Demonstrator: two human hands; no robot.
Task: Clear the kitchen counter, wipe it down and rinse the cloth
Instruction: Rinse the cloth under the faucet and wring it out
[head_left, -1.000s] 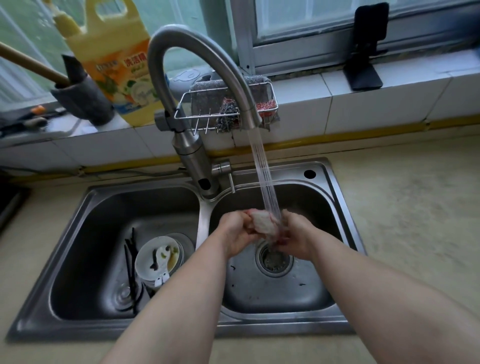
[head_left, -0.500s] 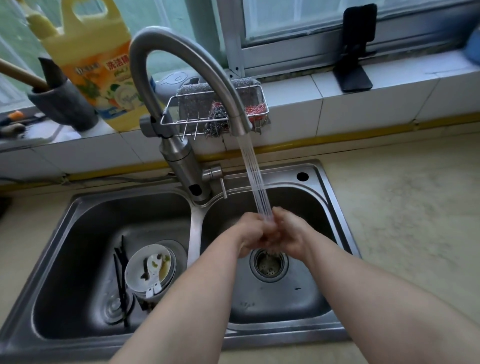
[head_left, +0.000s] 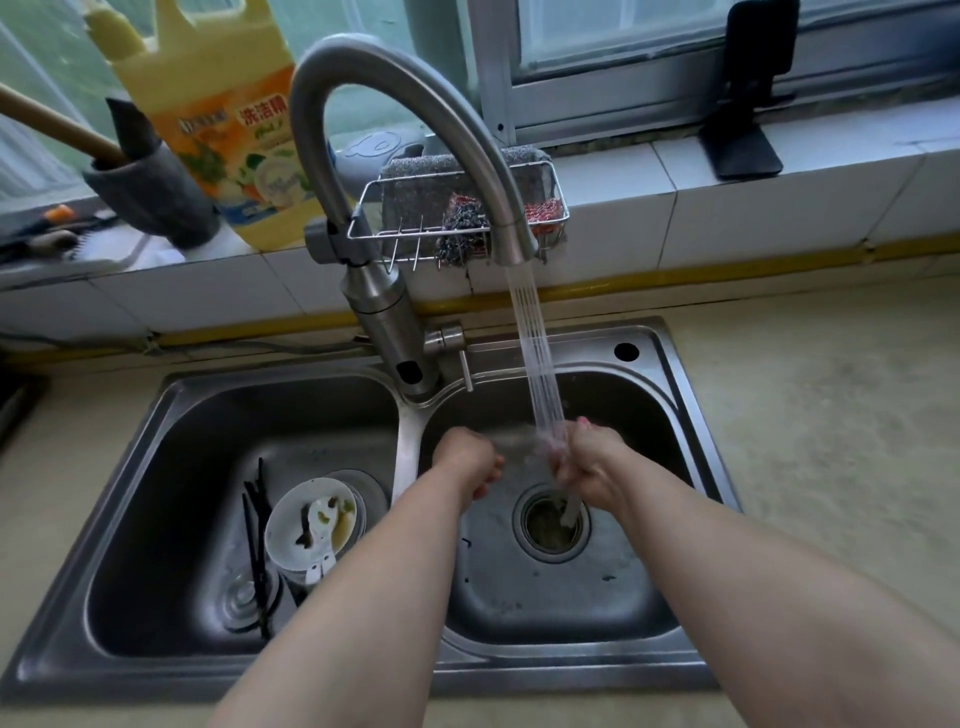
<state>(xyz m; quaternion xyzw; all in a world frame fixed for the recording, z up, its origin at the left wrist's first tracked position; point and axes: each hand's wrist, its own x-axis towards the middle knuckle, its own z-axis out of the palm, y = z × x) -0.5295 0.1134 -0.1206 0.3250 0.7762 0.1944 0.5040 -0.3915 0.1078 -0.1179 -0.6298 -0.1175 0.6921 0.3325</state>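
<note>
Both my hands are over the right basin of the steel double sink (head_left: 693, 415), under the water stream (head_left: 540, 374) from the curved faucet (head_left: 363, 130). My right hand (head_left: 587, 462) is clenched on the pale cloth (head_left: 522, 444) right where the water lands, and a tail of water or cloth hangs from it toward the drain (head_left: 550, 525). My left hand (head_left: 467, 460) is a fist a little to the left. The cloth shows only as a blurred band between the two fists; most of it is hidden inside them.
The left basin holds a dirty white bowl with a spoon (head_left: 311, 525) and dark chopsticks (head_left: 254, 540). On the tiled sill stand a yellow detergent bottle (head_left: 228, 119), a wire rack of scourers (head_left: 457, 218) and a black phone stand (head_left: 748, 104). Beige counter (head_left: 831, 415) lies to the right.
My hands were pressed together around the cloth under the stream; now they have pulled apart, the left going left and the right staying under the water.
</note>
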